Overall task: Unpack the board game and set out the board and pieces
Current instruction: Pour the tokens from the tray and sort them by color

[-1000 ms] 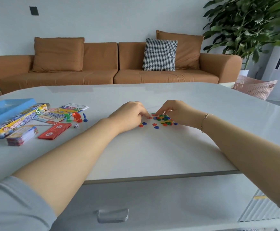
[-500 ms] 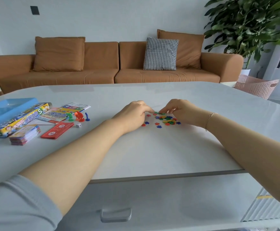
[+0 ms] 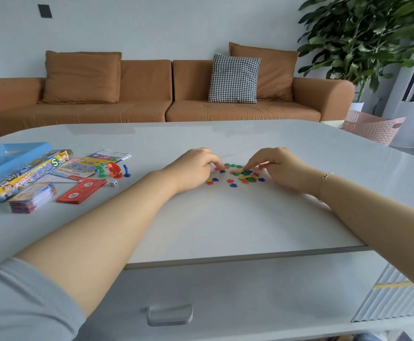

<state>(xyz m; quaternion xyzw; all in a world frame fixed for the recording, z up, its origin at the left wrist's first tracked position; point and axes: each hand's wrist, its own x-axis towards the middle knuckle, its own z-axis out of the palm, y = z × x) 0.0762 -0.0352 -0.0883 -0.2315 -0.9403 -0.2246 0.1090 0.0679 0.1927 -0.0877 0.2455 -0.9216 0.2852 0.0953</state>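
Flanking the scattered chips (image 3: 240, 174) mid-table (image 3: 225, 230), far from edges: left hand (image 3: 193, 168) and right hand (image 3: 278, 167), each grip pinching chips.

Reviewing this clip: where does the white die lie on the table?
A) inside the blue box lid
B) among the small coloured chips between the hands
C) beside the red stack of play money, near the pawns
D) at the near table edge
C: the white die sits just right of the red play money, in front of the pawns.
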